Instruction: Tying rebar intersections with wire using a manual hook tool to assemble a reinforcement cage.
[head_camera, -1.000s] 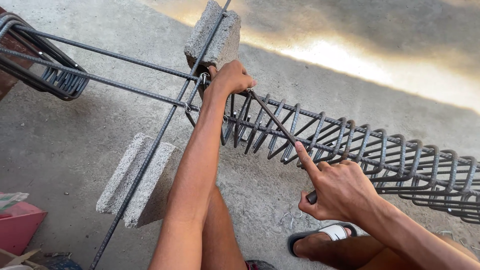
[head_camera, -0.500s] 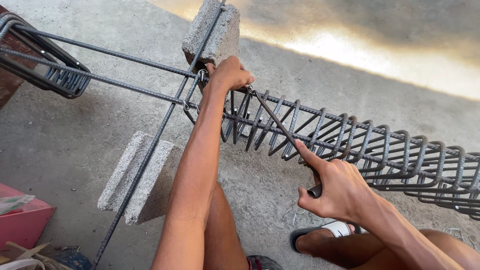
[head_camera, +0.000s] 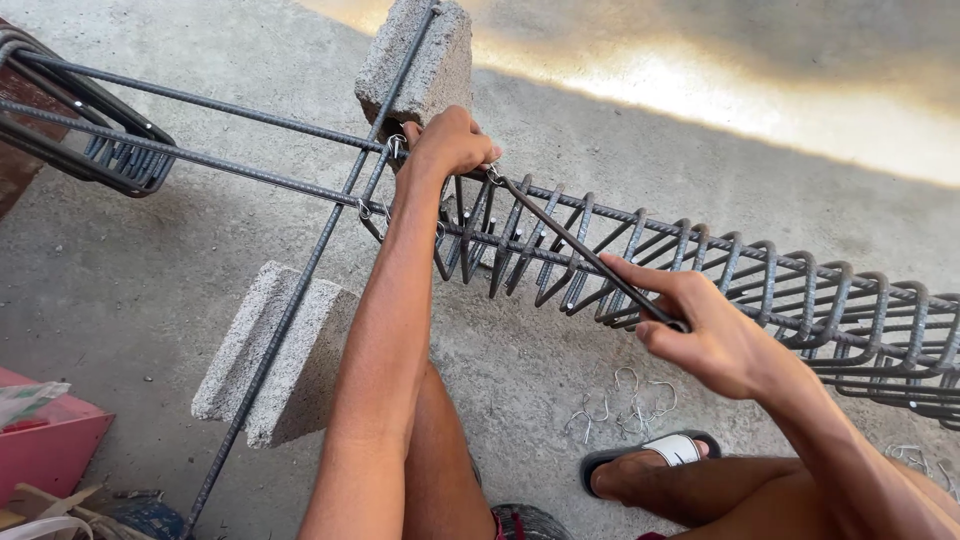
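A rough grey concrete floor (head_camera: 120, 300) fills the view, lit by a bright patch of sun at the top. The left hand (head_camera: 452, 142) is curled shut around the top bar of a long cage of dark steel reinforcing bars (head_camera: 700, 280), right where the cage meets a crossing bar. The right hand (head_camera: 705, 335) is closed around the near end of a slim dark metal tying hook (head_camera: 580, 250), forefinger laid along its shaft; the tool slants up and left, its tip at a small wire loop just beside the left hand. The cage runs from the upper left to the right edge, its closely spaced stirrups bunched along the right stretch. Two grey concrete blocks (head_camera: 285, 350) carry a crossing bar beneath it. Loose bent wire ties (head_camera: 625, 405) lie on the floor near a sandalled foot (head_camera: 650, 465). A pink box (head_camera: 50, 450) sits at the lower left.
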